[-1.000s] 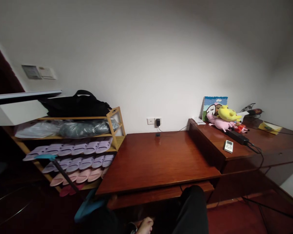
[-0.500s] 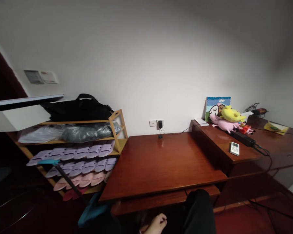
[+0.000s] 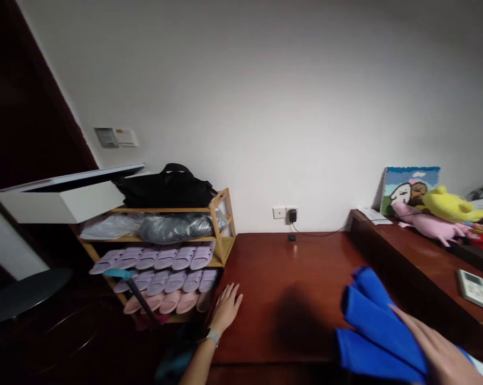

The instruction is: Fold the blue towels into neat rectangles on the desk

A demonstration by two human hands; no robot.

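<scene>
My left hand [image 3: 225,309] lies palm down near the left edge of the reddish-brown desk [image 3: 265,283], its fingers stretched out and a watch on the wrist. At the lower right, my right hand [image 3: 436,342] is wrapped over a folded bright blue cloth [image 3: 385,326], which it holds above the desk's right side. The cloth hangs in several thick folds, and a shadow falls on the desk to its left. Part of the right hand is blurred.
A wooden rack [image 3: 225,240] of slippers stands at the left, with a black bag [image 3: 169,187] and a white box [image 3: 64,206] on top. On the raised right surface [image 3: 421,251] are plush toys [image 3: 445,214], a picture [image 3: 405,187] and a remote [image 3: 476,289].
My left hand now rests on the desk, and my right hand has come into view with the blue cloth. The view has shifted left, moving the furniture rightward in the picture.
</scene>
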